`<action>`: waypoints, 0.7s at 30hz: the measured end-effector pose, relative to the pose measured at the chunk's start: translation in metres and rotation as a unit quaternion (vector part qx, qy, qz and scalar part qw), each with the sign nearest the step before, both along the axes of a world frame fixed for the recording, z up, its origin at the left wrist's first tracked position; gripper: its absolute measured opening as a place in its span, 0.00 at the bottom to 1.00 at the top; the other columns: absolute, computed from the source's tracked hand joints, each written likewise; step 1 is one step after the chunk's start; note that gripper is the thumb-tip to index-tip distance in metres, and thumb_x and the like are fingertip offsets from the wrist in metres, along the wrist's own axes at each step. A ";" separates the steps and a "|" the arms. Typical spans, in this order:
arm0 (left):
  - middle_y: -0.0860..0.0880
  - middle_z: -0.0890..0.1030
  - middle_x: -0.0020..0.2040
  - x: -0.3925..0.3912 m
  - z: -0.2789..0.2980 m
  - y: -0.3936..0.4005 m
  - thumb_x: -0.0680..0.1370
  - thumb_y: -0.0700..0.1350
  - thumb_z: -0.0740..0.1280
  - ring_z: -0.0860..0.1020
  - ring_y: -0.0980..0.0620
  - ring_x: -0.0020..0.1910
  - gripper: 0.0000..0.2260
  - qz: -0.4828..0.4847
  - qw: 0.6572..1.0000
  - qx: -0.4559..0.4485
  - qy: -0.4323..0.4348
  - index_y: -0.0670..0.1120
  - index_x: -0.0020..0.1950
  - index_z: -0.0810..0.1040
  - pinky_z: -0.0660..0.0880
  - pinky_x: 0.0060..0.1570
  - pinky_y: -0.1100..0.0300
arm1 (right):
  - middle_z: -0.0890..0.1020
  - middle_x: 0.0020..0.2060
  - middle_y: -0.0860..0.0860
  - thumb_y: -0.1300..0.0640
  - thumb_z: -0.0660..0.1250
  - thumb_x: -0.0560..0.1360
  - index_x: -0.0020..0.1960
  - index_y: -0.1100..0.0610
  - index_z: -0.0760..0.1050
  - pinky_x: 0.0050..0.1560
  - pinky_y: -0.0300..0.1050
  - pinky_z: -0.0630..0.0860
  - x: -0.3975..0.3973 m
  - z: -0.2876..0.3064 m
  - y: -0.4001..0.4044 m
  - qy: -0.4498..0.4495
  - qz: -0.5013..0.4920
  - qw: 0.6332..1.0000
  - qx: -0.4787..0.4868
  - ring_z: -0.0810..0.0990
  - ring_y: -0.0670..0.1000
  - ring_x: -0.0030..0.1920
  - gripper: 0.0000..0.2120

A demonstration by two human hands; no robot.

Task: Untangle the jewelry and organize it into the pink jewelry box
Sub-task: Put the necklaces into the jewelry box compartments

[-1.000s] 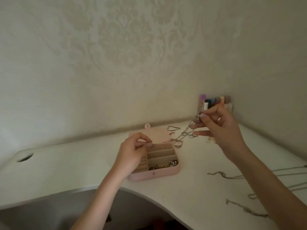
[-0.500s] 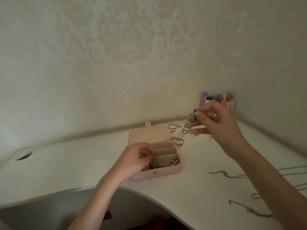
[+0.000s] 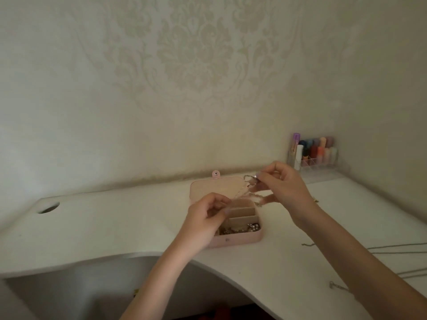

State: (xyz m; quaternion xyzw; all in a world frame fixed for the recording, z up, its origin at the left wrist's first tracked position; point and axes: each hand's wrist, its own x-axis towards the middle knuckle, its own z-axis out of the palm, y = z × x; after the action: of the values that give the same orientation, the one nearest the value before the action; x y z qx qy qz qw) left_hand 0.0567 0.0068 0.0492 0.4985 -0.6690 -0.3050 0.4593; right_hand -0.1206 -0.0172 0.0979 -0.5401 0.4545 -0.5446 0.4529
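Note:
The pink jewelry box (image 3: 233, 241) lies open on the white desk (image 3: 115, 222), lid flat behind it. Its front compartment holds beaded jewelry (image 3: 245, 228). Above the box a tangled silver chain (image 3: 248, 181) stretches between my hands. My right hand (image 3: 286, 185) pinches its upper end beside the lid. My left hand (image 3: 205, 218) hovers over the box's left side and pinches the lower end of the chain. The motion blurs the chain.
More chains (image 3: 392, 247) lie on the desk at the right, partly hidden by my right forearm. A clear organizer of coloured bottles (image 3: 314, 151) stands in the back corner. A cable hole (image 3: 48, 207) is at the desk's left. The desk front edge curves inward.
My right hand lowered the chain toward the box. My left hand dipped over the box's compartments, then rose and took hold of the chain's lower end. The camera view shifted.

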 end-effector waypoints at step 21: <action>0.57 0.80 0.36 0.000 -0.025 -0.011 0.72 0.37 0.68 0.77 0.61 0.38 0.17 0.021 0.984 -0.071 -0.165 0.61 0.35 0.74 0.73 0.40 0.68 | 0.73 0.34 0.50 0.59 0.69 0.73 0.49 0.55 0.75 0.33 0.39 0.65 -0.012 -0.058 -0.004 0.252 -0.005 0.965 0.067 0.70 0.47 0.33 0.06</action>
State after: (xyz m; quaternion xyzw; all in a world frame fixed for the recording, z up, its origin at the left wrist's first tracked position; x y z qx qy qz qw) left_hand 0.0570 -0.0045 0.0240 0.5221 -0.7446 -0.1611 0.3833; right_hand -0.1327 -0.0212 0.0400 -0.6259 0.5926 -0.3612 0.3558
